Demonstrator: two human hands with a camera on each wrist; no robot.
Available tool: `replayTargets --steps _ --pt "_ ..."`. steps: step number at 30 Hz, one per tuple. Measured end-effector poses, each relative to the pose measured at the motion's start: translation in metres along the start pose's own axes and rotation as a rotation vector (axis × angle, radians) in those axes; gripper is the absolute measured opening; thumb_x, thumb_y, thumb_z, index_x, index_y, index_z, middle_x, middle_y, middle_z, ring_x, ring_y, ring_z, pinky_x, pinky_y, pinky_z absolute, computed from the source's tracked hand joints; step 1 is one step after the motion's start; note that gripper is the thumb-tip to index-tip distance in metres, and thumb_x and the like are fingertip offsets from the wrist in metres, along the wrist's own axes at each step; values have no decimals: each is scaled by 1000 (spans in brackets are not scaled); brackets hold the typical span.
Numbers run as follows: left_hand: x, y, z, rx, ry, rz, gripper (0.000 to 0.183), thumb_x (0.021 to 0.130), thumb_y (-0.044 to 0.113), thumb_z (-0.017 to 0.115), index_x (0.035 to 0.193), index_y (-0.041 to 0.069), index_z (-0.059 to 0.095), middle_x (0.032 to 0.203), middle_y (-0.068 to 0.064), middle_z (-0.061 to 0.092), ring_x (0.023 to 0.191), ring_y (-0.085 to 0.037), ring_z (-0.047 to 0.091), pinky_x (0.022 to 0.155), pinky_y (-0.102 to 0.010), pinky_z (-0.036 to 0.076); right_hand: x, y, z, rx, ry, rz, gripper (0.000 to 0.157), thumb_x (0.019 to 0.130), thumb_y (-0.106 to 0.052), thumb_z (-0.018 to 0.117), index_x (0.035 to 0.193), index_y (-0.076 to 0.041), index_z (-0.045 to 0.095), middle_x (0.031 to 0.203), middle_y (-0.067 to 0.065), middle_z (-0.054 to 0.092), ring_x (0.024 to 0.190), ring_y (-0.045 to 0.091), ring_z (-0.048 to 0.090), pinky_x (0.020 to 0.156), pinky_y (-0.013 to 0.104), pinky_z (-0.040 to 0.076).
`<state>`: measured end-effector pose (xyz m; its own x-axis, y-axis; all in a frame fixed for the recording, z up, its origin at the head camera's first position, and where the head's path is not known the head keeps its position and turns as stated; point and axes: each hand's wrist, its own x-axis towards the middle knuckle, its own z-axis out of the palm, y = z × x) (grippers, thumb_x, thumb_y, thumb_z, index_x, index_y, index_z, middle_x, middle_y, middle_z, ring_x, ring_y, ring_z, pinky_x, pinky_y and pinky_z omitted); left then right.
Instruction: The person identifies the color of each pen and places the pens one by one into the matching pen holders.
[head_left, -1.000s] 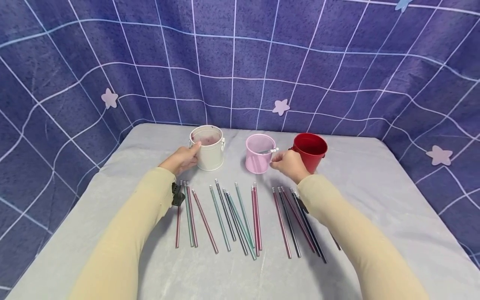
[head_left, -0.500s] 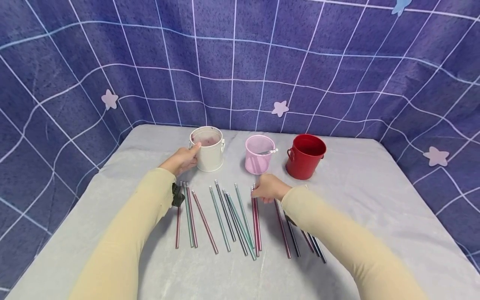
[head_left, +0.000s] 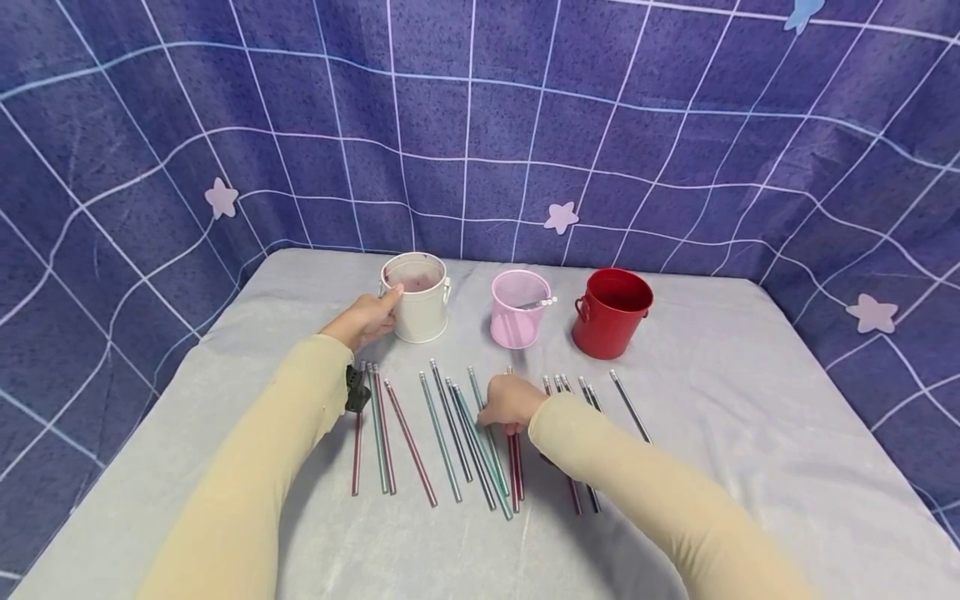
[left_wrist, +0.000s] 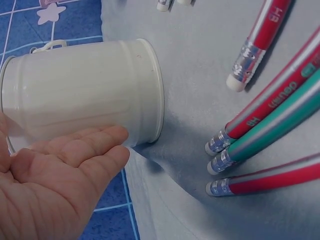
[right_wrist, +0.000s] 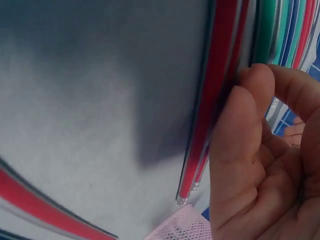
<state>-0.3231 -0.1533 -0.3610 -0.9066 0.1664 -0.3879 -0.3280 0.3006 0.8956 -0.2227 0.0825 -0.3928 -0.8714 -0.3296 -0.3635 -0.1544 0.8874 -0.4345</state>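
Note:
In the head view, my left hand (head_left: 365, 319) holds the near left side of a cream bucket (head_left: 423, 315), thumb at its rim. The left wrist view shows the fingers (left_wrist: 95, 145) lying fairly straight along the outside of the bucket (left_wrist: 75, 90). My right hand (head_left: 513, 400) is low over the middle pencils. Its thumb and finger pinch a green pencil (head_left: 472, 379), which lies on the cloth; the right wrist view shows the fingertips meeting at that pencil (right_wrist: 265, 35). Two red pencils (head_left: 515, 479) lie beneath this hand.
A pink bucket (head_left: 514, 331) with white-tipped pencils leaning out stands at the back middle, a red bucket (head_left: 604, 329) to its right. Several red, green and dark pencils (head_left: 409, 440) lie spread on the grey cloth (head_left: 315, 533). A blue curtain (head_left: 480, 125) hangs behind.
My right hand has come from beside the pink and red buckets, toward me and left, past the red pencils to the green pencil. The left hand stays at the cream bucket.

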Motion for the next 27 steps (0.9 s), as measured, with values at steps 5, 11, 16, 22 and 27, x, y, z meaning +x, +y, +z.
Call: replayTargets --steps 5,11,16,22,27 --pt "0 1 -1 13 -5 2 75 105 40 24 142 -21 2 144 -42 18 137 -41 25 114 -40 24 3 1 3 19 -9 -4 33 81 -12 71 52 -5 56 38 2 48 31 10 46 31 20 40" --pt "0 1 0 28 -3 -11 76 104 42 23 142 -21 3 144 -41 19 137 -40 26 113 -39 24 6 3 3 57 -45 13 37 82 -10 72 51 -7 51 40 4 51 32 11 48 35 23 48" --pt "3 0 0 9 1 -9 76 104 41 24 142 -20 2 145 -41 18 138 -39 25 114 -39 24 8 5 3 99 -60 32 39 82 -10 72 51 -9 48 42 4 52 34 12 50 40 28 53" --pt "4 -1 0 -5 -1 6 75 105 40 25 142 -21 1 145 -41 17 138 -40 23 114 -39 23 7 7 4 120 -45 11 37 82 -10 73 51 -6 53 40 2 50 33 11 48 38 25 51" --pt "1 0 2 -8 6 6 75 104 40 25 142 -20 1 145 -41 17 138 -40 23 113 -38 24 4 9 6 112 -22 -20 37 82 -9 73 50 -6 54 39 0 48 33 8 47 37 23 50"
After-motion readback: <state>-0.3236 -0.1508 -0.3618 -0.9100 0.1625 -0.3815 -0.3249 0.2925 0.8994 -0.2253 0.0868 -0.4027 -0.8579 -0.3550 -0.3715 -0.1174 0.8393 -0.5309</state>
